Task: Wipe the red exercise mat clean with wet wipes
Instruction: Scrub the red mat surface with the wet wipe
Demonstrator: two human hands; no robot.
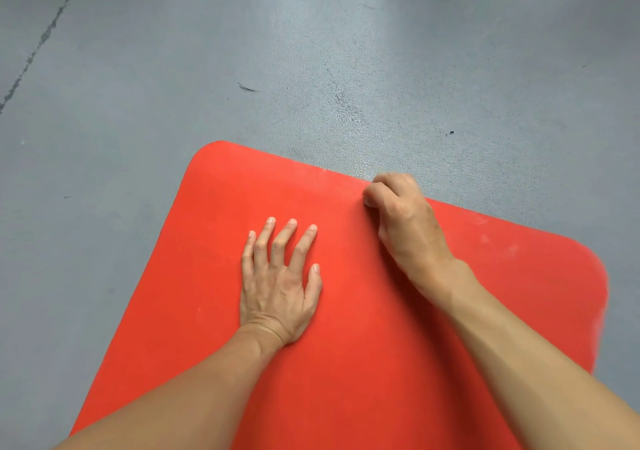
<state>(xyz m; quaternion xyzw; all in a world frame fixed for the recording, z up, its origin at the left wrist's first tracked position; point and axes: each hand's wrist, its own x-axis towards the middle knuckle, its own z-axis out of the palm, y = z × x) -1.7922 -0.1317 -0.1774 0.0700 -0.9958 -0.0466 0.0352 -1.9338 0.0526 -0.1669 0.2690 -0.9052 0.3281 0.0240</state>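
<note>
Two hands, perhaps wipeless, on mat (346, 345)

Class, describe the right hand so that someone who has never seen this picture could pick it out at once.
Start at the red mat lying on the grey floor. Follow its far edge to its middle, where the right hand sits at the border. Unlike the left hand, which lies flat with fingers spread, this one has its fingers curled under.
</note>
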